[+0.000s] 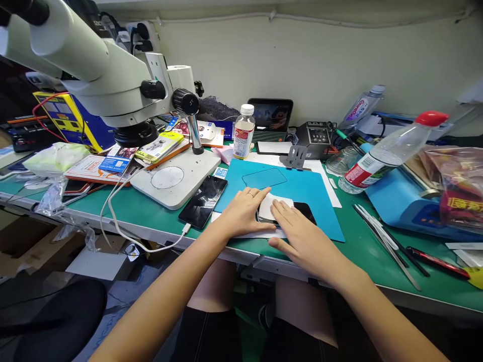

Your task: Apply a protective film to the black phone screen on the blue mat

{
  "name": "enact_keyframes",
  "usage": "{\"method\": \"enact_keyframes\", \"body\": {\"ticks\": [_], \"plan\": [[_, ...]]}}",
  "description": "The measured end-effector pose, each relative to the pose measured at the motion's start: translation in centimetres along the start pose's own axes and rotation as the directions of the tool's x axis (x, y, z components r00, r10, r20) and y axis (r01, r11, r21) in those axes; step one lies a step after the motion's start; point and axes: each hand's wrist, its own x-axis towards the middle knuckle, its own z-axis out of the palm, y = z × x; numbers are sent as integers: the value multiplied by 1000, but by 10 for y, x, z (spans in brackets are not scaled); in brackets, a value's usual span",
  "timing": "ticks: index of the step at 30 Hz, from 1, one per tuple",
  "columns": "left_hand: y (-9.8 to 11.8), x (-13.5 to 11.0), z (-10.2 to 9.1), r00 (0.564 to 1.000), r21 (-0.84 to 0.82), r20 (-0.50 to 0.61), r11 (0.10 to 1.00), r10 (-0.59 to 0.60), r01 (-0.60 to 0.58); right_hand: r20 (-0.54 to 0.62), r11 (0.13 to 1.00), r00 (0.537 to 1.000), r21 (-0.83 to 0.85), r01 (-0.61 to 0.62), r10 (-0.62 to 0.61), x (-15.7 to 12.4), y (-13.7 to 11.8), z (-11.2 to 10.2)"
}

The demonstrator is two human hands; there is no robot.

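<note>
A red-capped bottle [392, 151] on the table [350, 226] holds some clear liquid; a white-capped bottle [243, 134] (contents hard to tell) stands behind the blue mat [305, 183]. There lies a glossy black phone [306, 213], partly under a white sheet [266, 207]. The right hand [300, 229] lies flat on it, thumb spread; the left hand [242, 213], thumb parted, rests beside.

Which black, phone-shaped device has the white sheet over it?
The black, phone-shaped device on the blue mat, under the right hand; the glossy black phone on the green benchtop lies uncovered.
</note>
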Motion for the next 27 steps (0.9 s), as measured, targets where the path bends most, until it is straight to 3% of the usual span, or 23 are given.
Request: {"method": "enact_keyframes", "body": {"ticks": [9,14,18,22,27], "plan": [[-3,-1,-5,999,-154,-39,988,-16,10,-20,998,998,2,63,-63,-5,-16,-1],[-2,1,1,984,-134,-154,988,-94,74,-58,997,997,52,58,-55,15,-25,3],[-4,6,-4,971,-77,-214,993,-106,91,-112,998,992,35,58,-54,-2,-28,7],[-5,30,-24,976,166,-109,964,-191,207,-87,997,994,25,73,-71,-13,-20,4],[-2,75,-38,964,324,53,918,-261,231,-51,999,998,-15,47,-47,26,-26,3]]}}
